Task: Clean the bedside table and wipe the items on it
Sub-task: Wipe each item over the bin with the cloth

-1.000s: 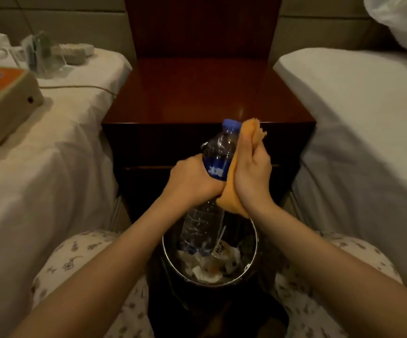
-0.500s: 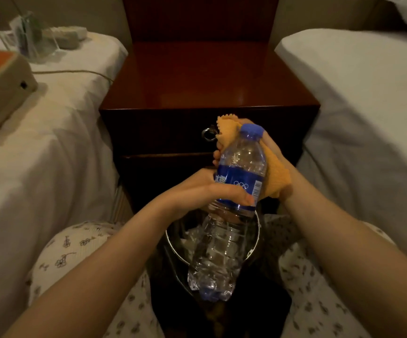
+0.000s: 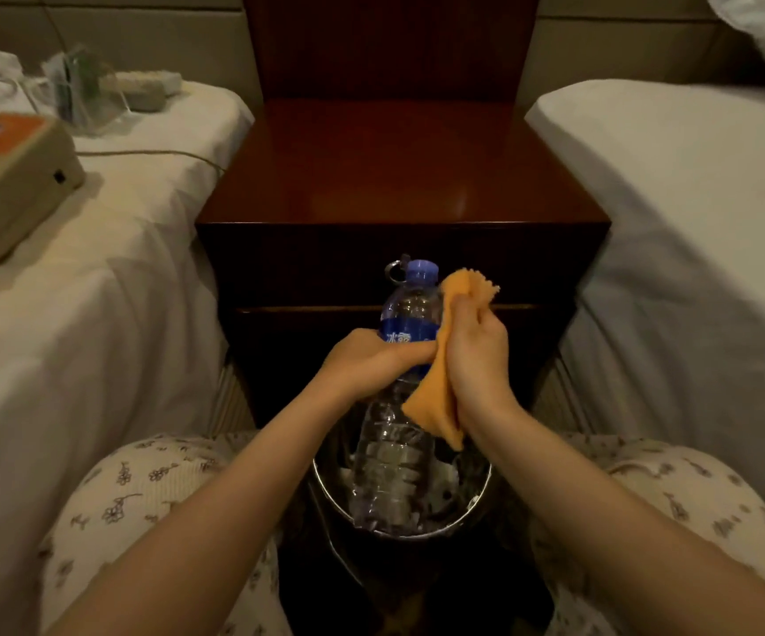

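A clear plastic water bottle (image 3: 394,452) with a blue cap and blue label is held upright in front of the dark wooden bedside table (image 3: 399,176). My left hand (image 3: 366,360) grips the bottle around its label. My right hand (image 3: 479,360) holds an orange cloth (image 3: 435,406) pressed against the bottle's right side. The table top is bare and glossy.
A round metal waste bin (image 3: 472,502) with crumpled paper stands on the floor between my knees, under the bottle. The left bed (image 3: 73,314) carries a beige box (image 3: 4,176), a cable, a power strip and a plastic bag. A white bed (image 3: 692,222) lies to the right.
The bottle, turned and tilted toward me half a second ago, now stands more upright. The cloth hand moved from behind the bottle's neck to its right side.
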Demonstrator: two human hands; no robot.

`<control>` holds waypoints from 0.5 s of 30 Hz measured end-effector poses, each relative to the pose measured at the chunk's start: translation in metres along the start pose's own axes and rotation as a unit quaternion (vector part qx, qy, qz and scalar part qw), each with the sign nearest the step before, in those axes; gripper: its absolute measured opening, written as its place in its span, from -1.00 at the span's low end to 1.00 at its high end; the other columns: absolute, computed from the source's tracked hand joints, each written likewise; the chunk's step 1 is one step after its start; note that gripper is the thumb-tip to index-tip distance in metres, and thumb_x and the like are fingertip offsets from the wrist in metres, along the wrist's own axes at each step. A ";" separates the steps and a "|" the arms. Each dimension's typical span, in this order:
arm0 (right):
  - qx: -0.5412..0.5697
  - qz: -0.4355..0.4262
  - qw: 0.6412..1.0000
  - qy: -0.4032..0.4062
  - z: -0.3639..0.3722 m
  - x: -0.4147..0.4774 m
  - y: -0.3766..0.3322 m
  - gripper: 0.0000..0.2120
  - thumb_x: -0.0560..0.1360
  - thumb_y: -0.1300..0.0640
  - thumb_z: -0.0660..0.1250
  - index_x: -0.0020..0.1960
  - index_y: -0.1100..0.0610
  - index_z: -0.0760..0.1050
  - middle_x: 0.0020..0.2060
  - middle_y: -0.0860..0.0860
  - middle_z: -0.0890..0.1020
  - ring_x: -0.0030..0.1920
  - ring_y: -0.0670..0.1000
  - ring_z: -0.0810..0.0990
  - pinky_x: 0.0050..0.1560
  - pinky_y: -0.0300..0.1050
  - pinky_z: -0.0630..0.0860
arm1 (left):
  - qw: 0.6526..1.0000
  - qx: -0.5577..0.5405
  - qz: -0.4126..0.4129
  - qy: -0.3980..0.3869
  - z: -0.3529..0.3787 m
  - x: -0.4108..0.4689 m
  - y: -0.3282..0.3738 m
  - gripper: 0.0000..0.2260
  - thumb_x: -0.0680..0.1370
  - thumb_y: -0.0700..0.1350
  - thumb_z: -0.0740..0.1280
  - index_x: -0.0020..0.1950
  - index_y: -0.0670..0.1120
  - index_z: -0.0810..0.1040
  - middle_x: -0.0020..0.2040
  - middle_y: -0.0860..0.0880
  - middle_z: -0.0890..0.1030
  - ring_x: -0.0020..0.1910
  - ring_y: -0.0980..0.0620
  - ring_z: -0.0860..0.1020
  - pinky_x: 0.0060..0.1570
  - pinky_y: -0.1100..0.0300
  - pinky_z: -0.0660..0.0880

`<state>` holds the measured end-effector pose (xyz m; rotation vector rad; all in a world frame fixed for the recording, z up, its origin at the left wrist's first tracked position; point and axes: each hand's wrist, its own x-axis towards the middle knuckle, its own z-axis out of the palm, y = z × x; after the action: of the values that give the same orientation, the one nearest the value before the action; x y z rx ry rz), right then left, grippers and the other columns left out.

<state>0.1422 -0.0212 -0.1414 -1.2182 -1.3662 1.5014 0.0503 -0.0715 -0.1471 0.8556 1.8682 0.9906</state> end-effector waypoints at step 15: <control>-0.322 -0.388 0.858 -0.098 -0.004 0.014 -0.005 -0.77 0.48 0.18 0.32 0.12 0.16 0.59 0.06 0.03 0.62 0.10 0.02 0.54 0.04 -0.15 0.42 | 0.962 0.273 0.016 -0.027 0.008 0.003 0.003 -0.56 0.32 0.32 0.28 -0.02 0.01 0.48 -0.08 0.01 0.57 -0.12 0.05 0.53 -0.22 0.19 0.47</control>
<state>0.1424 -0.0059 -0.1390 -0.6886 -2.2568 0.6010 0.0571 -0.0655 -0.1487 1.2199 2.1179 0.4570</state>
